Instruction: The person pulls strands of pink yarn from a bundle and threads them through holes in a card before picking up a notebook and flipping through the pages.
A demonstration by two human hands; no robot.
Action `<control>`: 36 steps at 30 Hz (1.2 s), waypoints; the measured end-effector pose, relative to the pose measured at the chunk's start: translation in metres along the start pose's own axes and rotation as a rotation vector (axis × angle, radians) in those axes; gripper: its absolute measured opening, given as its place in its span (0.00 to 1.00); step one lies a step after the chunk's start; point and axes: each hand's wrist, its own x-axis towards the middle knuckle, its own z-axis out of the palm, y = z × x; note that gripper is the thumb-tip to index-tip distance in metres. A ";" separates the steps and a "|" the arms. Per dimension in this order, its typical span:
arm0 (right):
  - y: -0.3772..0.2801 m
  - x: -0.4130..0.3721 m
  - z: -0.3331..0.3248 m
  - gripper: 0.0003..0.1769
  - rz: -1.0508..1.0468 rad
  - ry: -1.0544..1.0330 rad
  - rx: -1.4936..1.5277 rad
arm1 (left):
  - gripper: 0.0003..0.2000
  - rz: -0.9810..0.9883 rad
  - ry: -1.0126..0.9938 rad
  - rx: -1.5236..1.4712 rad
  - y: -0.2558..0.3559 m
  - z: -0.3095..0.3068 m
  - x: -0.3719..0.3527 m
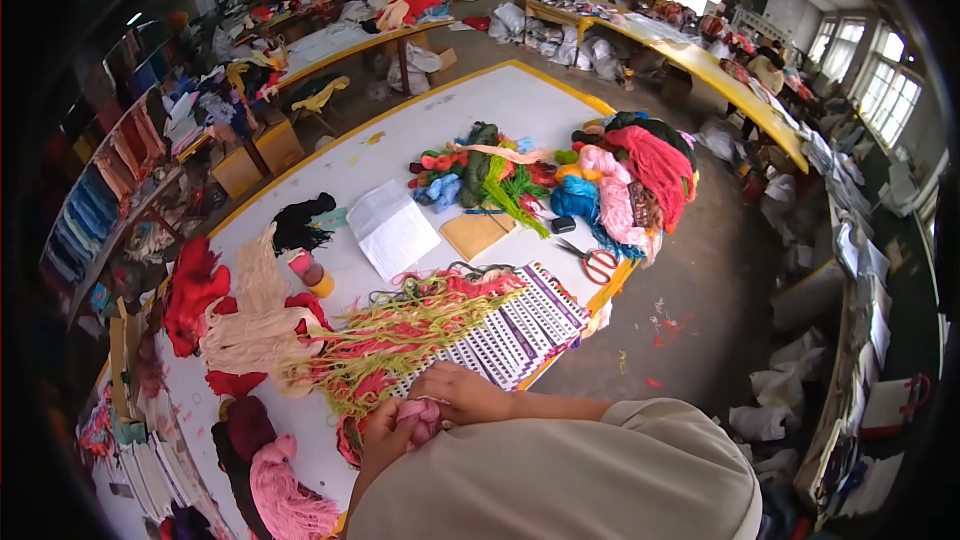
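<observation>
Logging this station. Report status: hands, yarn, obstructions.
Left hand, right hand: both on pink yarn bundle. Loose strands lie just beyond. Scissors apart, near table's right edge.

Yarn bundle: pink. Chart sheet: white, purple bands, rows of dark marks. Scissors: red handles. Table: white, yellow edge. Notebook: tan.

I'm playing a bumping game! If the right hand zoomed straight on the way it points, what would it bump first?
Probably the tangled green and red yarn, just past the right hand. It's hard to tell how high the hand is above it.
</observation>
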 end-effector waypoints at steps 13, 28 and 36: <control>-0.001 0.005 0.011 0.26 0.422 -0.301 0.672 | 0.09 0.169 0.091 0.541 0.003 -0.011 0.000; 0.026 0.048 0.015 0.34 0.322 -0.347 0.579 | 0.09 0.366 0.256 0.088 0.032 -0.070 -0.022; -0.014 0.071 0.044 0.33 0.382 -0.442 0.528 | 0.07 0.269 0.388 0.254 0.072 -0.084 -0.057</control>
